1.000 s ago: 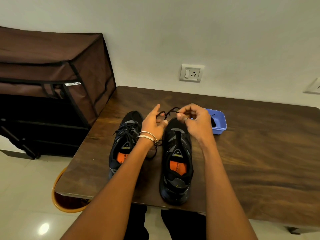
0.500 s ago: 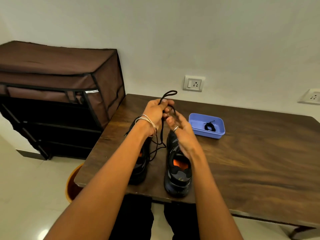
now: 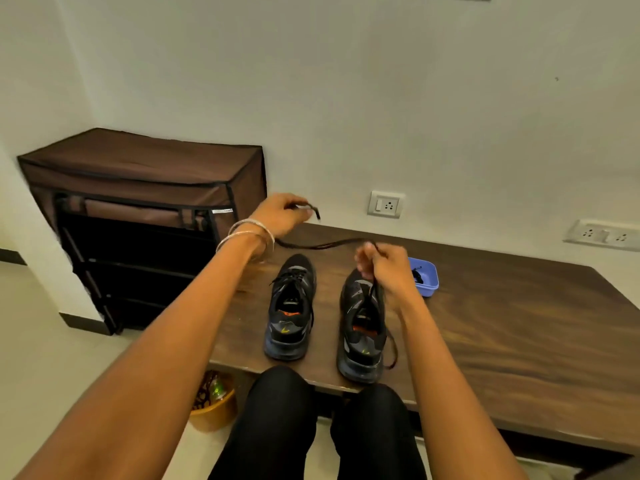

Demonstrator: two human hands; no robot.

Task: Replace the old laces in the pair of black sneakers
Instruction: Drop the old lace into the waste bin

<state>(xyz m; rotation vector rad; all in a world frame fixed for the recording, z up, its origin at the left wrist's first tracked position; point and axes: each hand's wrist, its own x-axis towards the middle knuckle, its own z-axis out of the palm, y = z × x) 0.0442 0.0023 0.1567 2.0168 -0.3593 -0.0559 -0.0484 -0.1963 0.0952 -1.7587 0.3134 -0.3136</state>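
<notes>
Head view: left hand (image 3: pixel 280 214) raised over desk (image 3: pixel 502 327), fingers pinching end of black lace (image 3: pixel 325 244). Lace sags across to right hand (image 3: pixel 386 268), curled round it above right sneaker (image 3: pixel 362 323). Left sneaker (image 3: pixel 291 306) beside it, laced. Blue tray (image 3: pixel 429 284) behind right hand.

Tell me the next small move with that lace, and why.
Probably keep drawing the lace leftward with the left hand until it clears the right sneaker. It hangs between both hands, and past the right hand it runs down alongside that sneaker.
</notes>
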